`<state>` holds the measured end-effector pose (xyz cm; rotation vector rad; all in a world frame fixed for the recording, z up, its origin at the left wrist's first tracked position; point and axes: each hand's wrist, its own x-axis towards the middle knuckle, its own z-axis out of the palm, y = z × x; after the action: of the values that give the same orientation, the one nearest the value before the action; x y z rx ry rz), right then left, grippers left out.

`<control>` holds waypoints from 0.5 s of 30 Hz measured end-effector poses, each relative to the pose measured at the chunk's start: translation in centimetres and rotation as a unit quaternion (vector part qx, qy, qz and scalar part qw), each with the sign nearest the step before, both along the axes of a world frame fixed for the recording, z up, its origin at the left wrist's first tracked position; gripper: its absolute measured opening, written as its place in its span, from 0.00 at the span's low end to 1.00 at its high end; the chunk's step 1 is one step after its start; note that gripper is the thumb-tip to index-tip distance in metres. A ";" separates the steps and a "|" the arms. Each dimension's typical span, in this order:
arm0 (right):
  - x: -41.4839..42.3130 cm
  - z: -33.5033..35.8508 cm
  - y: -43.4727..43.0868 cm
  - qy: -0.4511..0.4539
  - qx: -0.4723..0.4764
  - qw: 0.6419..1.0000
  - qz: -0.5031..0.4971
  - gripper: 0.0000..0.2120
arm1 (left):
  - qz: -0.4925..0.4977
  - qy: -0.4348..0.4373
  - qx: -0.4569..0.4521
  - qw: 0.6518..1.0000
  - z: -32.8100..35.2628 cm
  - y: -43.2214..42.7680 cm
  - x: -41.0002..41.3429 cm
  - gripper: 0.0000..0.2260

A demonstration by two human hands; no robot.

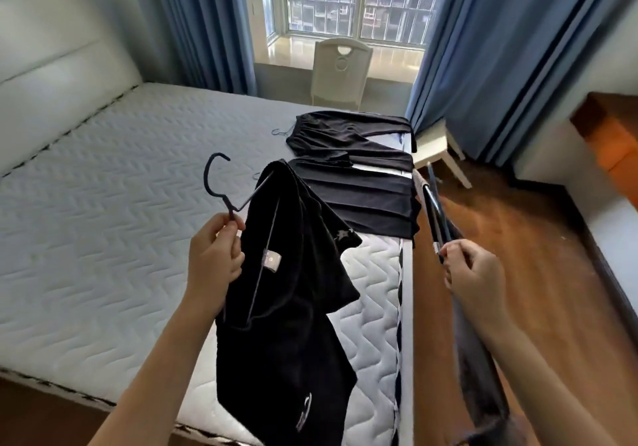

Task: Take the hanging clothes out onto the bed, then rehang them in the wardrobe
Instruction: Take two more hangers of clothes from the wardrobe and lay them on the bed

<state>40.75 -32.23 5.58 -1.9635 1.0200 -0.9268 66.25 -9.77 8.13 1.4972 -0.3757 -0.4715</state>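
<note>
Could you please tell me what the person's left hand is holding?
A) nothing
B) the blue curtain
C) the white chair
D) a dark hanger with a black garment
D: the left hand pinches the dark hanger just below its hook, the black garment draped on it.

A barred window (355,4) fills the far wall, with blue curtains (203,24) drawn back on either side. A white chair (340,73) with a cut-out back stands before the pale sill (297,48). A small white stool (438,149) stands on the wooden floor (500,238) near the right curtain.
</note>
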 end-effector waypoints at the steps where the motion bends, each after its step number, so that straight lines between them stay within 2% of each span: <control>1: 2.2 -1.1 0.9 0.009 0.003 1.000 -0.005 0.14 | 0.005 0.001 0.002 1.000 -0.7 0.8 1.9 0.13; 9: 22.1 -12.0 9.9 0.059 0.045 0.996 -0.043 0.16 | 0.038 -0.005 0.035 0.999 -8.0 8.7 22.6 0.13; 15: 39.2 -22.9 17.2 0.116 0.103 0.986 -0.066 0.15 | 0.073 -0.021 0.122 0.990 -18.2 14.6 43.1 0.10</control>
<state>79.99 -15.06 -17.28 -1.8760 1.3369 -0.6417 109.35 4.80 -10.02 1.7607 -0.2439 -0.3793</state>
